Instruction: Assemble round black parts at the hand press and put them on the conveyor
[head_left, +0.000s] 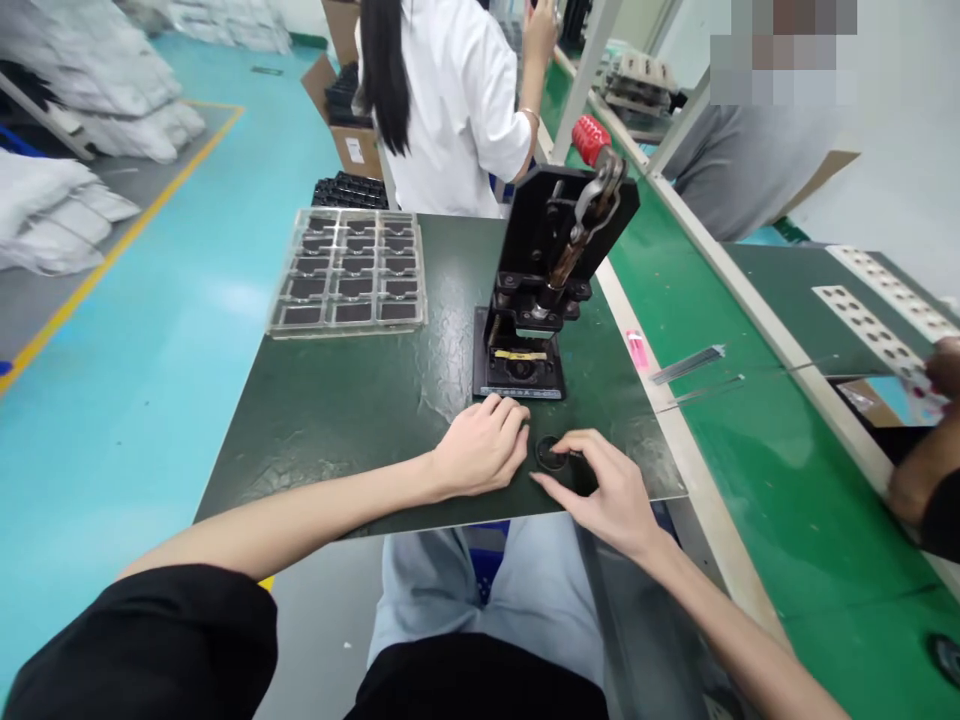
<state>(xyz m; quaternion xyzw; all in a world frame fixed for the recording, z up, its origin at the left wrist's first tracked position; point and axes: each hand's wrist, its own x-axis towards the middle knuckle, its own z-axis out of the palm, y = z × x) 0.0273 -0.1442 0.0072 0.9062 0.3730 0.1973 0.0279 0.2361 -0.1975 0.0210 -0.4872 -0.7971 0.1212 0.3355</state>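
Left hand [480,450]: fingers curled in, resting on the table just in front of the press; can't tell if anything's under them. Press [570,215]: head up, red handle [591,140] raised, yellow strip [520,355] across its bed. Disc [546,461] lies flat on the table between the hands, near the press base, not in it. Right hand [611,497]: thumb and index spread, index tip on the disc, thumb off it, so no pinch. My read: disc is out and being handled, press not closed on anything. Whether the disc is finished, can't tell.

Surface and room: wrapped stacks [97,75] on the far left, blue floor [112,400] with a yellow line [161,190]. Clear tray [345,331] with dark pieces in its pockets, on the far left of the green table [352,400]. Co-worker in white [461,90] behind it. Pink tag [636,350] by the green belt [750,470], thin strips [688,365] beside it. Co-worker in grey [742,150] across the belt, perforated strips [870,325] far right.
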